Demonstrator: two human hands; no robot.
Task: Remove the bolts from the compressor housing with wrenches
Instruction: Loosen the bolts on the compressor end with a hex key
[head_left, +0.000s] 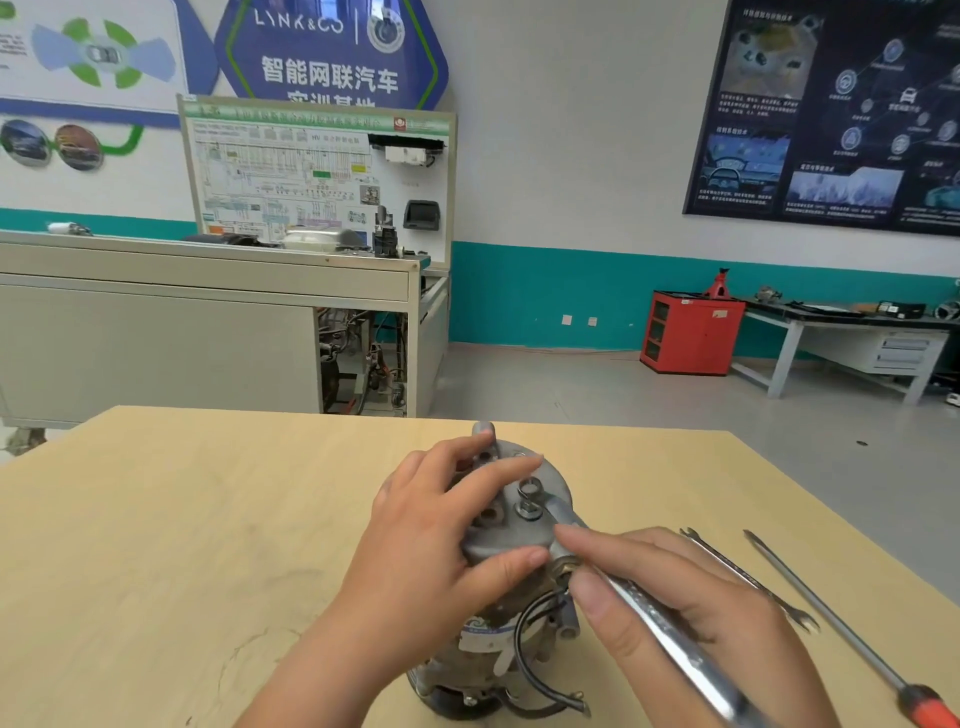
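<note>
A grey metal compressor housing (519, 540) stands upright on the wooden table (182, 519), a black wire looping down its side. My left hand (431, 519) rests over its top cover, fingers spread, thumb on the front rim. My right hand (670, 613) grips a shiny wrench (644, 618), whose head sits on a bolt (527, 509) on the cover. A second bolt (530, 487) stands just behind it.
A spare open-ended wrench (748, 577) and a screwdriver with a red handle (841, 629) lie on the table to the right. The table's far edge is just behind the compressor. A grey bench and a red cabinet (691, 332) stand farther off.
</note>
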